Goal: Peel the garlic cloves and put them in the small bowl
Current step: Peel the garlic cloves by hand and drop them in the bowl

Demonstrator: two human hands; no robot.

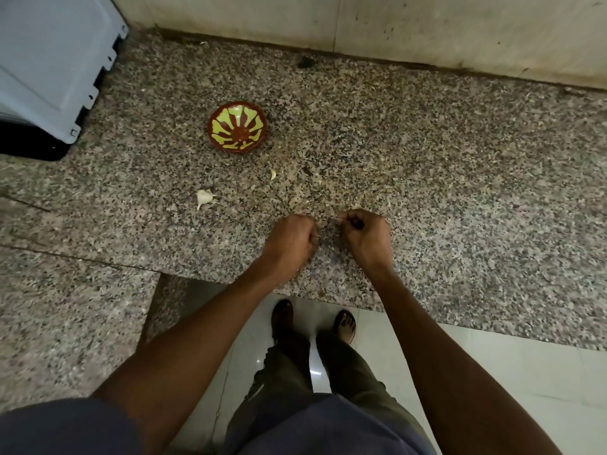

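Note:
The small bowl (237, 126) is brown with a yellow-green sunburst inside, stands on the granite counter (427, 178) and holds nothing. An unpeeled garlic clove (205, 197) lies in front of the bowl to the left. A smaller pale clove (273, 174) lies nearer the middle. My left hand (290, 241) and my right hand (366, 233) hover side by side over the counter's front part, knuckles up and fingers curled. My right fingertips pinch a thin pale scrap of garlic skin. My left fingers are curled round a small clove that is mostly hidden.
A light blue plastic crate (49, 67) on a black base fills the back left corner. A tiled wall (394, 27) runs along the back of the counter. Loose specks of peel lie on the granite. Below the counter edge are my legs and feet on white floor tiles (492, 372).

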